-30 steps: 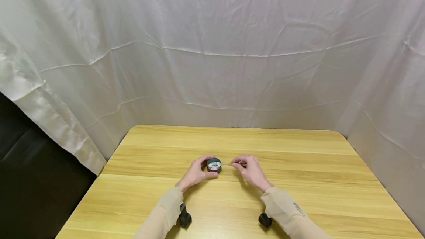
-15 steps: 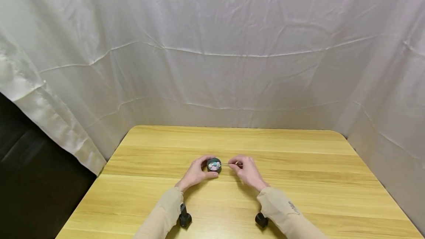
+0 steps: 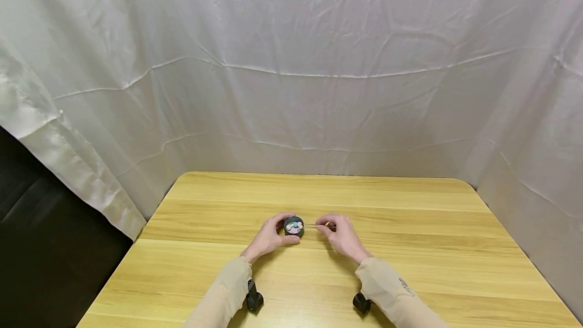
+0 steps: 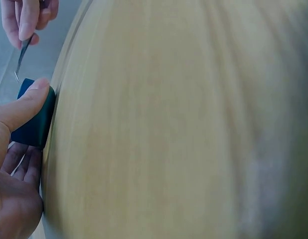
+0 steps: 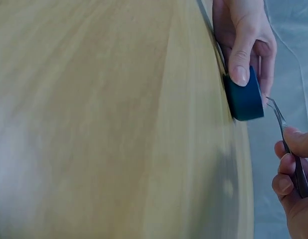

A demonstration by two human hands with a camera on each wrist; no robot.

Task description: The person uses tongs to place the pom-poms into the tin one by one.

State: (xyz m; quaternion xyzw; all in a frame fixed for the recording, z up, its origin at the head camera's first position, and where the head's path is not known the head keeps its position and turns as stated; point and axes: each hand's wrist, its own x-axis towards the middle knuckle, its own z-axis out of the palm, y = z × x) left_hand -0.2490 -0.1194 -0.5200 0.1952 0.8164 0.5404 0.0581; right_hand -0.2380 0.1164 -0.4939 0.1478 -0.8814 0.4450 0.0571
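Note:
A small round dark container (image 3: 301,232) stands near the middle of the table, its wall dark blue (image 5: 244,102) in the right wrist view. Inside it lie several small pastel pieces (image 3: 294,226) in pink, white and teal. My left hand (image 3: 267,237) grips the container from the left, thumb on the near side and fingers round the far side. Between thumb and fingers, my right hand (image 3: 342,238) pinches a pair of tweezers (image 5: 282,121) with bent metal tips. The tips are spread slightly, nothing visible between them, and point left close to the container's rim.
The wooden table (image 3: 410,227) has rounded far corners. White curtains (image 3: 319,90) hang behind it and along the sides. Black wrist cameras (image 3: 253,299) sit below both forearms, near the tabletop. A black surface (image 3: 45,247) shows at the far left.
The right hand moved left, bringing the tweezer tips to the container's rim, then drew back slightly to the right. The left hand and the container stayed in place.

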